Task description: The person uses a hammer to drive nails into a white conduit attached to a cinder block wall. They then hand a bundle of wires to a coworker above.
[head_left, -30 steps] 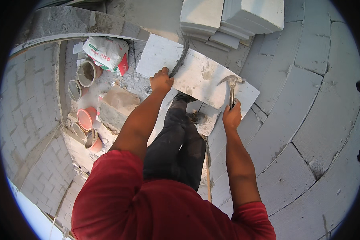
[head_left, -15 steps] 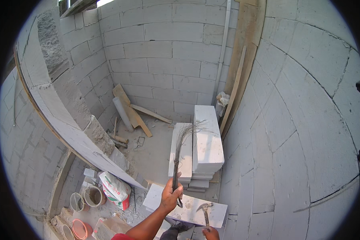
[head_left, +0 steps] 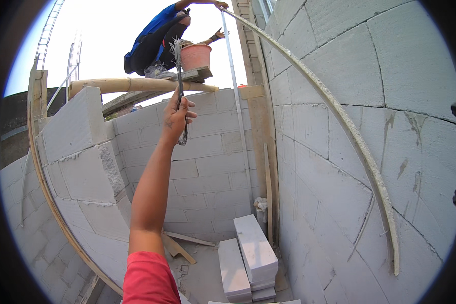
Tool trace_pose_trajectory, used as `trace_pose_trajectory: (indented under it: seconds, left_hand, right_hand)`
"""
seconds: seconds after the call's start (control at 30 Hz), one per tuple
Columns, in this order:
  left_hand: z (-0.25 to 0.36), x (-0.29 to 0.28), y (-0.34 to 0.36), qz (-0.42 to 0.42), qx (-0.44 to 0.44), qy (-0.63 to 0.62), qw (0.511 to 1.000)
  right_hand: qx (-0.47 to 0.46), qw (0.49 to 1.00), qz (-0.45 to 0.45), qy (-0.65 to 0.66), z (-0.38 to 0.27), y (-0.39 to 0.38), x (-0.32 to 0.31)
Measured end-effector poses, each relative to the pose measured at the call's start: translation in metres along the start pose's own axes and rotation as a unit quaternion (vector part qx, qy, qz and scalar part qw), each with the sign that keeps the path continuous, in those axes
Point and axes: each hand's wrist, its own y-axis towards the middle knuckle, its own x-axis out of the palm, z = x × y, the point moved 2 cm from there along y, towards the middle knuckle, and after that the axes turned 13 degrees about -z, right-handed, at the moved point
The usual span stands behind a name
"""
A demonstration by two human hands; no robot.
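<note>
My left arm, in a red sleeve, reaches up with my left hand (head_left: 178, 117) closed around a bundle of thin dark wire (head_left: 180, 81). The bundle stands nearly upright, its frayed ends at the top and its bent end below my fingers. Behind its upper part, a person in a blue shirt (head_left: 154, 28) crouches on a raised plank beside an orange bucket (head_left: 196, 57). One of that person's hands (head_left: 217, 36) is held out near the bucket; the other is at the top of the right-hand wall. My right hand is out of view.
A bamboo pole (head_left: 121, 85) and the plank (head_left: 197, 75) lie across the wall top. Pale blocks (head_left: 256, 248) are stacked on the floor below. Block walls (head_left: 334, 167) rise around, and boards (head_left: 268, 192) lean in the far corner.
My view has tilted upward, bringing the crouching person and bucket into sight. My left hand has risen with the wire bundle. The right hand, holding a hammer before, has left the picture.
</note>
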Motion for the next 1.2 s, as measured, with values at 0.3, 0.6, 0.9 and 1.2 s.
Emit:
trace_pose_trajectory:
  seconds: [0.3,0.6,0.9,1.2]
  left_hand:
    - [0.022,-0.015,0.108,0.076,0.019,0.113,0.990]
    - [0.017,-0.035,0.161,0.108,-0.061,0.067,0.990]
    - [0.000,-0.026,0.172,0.128,-0.113,-0.044,0.984]
    - [-0.024,-0.015,0.188,0.123,-0.105,-0.117,0.980]
  right_hand:
    - [0.080,0.982,0.172,-0.005,0.110,-0.058,0.024]
    - [0.093,0.947,0.303,-0.040,0.175,-0.082,0.047]
    - [0.141,0.901,0.410,0.013,0.179,-0.118,0.016]
    - [0.134,0.716,0.429,0.534,0.120,-0.150,-0.024]
